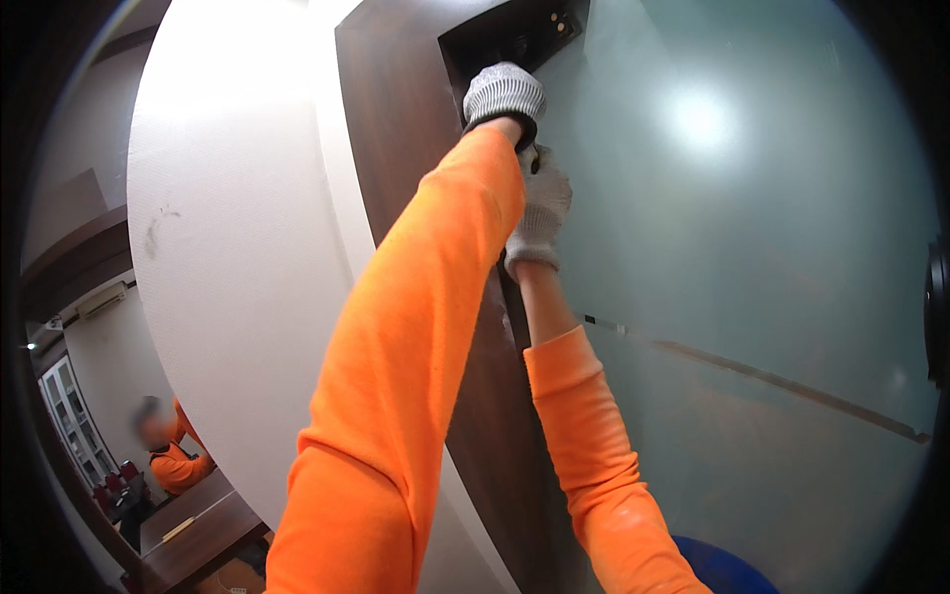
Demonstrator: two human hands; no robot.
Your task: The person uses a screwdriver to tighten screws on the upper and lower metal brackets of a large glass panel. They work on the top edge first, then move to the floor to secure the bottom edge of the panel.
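Both my hands wear grey knitted gloves and reach up, close together, along a dark wooden frame [391, 109] beside a frosted glass panel [752, 228]. My left hand [506, 94] is the higher one, just below a dark recess [515, 38] in the frame's top corner. Its fingers are hidden behind the back of the glove. Right under it, my right hand [544, 203] looks curled closed at the edge between wood and glass. A small dark bit shows by its thumb, but what it grips is covered by my left wrist.
A brown strip [792, 386] runs slantwise across the glass. Something blue and rounded [722, 566] stands low behind my right sleeve. On the left are a white wall [237, 198], a wooden table [213, 540] and another person in orange [178, 465].
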